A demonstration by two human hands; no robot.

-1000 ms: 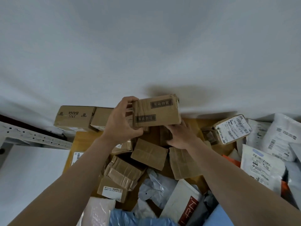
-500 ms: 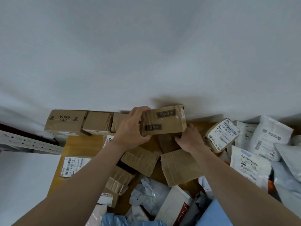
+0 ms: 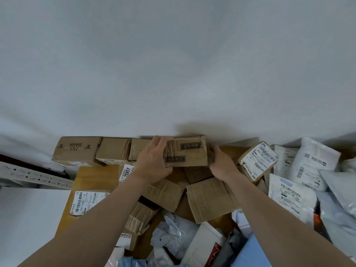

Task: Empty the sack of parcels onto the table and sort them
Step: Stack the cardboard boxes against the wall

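The left hand (image 3: 154,160) grips the left end of a taped carton (image 3: 187,153), fingers curled over its top edge and thumb pressed on its near face. The right hand (image 3: 223,164) cups the carton's right end, its fingertips hidden behind the lower corner. The carton lies level, two dark printed strips facing up, at the far edge of the bench (image 3: 96,178), close against the white wall (image 3: 173,64); whether its underside touches the bench cannot be told. Left of the carton, three brown boxes stand in a row along the wall: a small one (image 3: 138,151) just beside the left hand, a middle one (image 3: 113,151), and a larger one printed BAHA (image 3: 77,151) at the end. Right of the carton a box with a white barcode label (image 3: 258,160) sits tilted, and beyond it white plastic mailers (image 3: 312,164) are heaped. Nearer than the carton, under the forearms, lie two flat brown parcels (image 3: 163,193) (image 3: 210,199), a crumpled grey bag (image 3: 173,236) and a white box with red lettering (image 3: 204,247). Left of those, a flat parcel with a barcode label (image 3: 86,201) lies on the bench.
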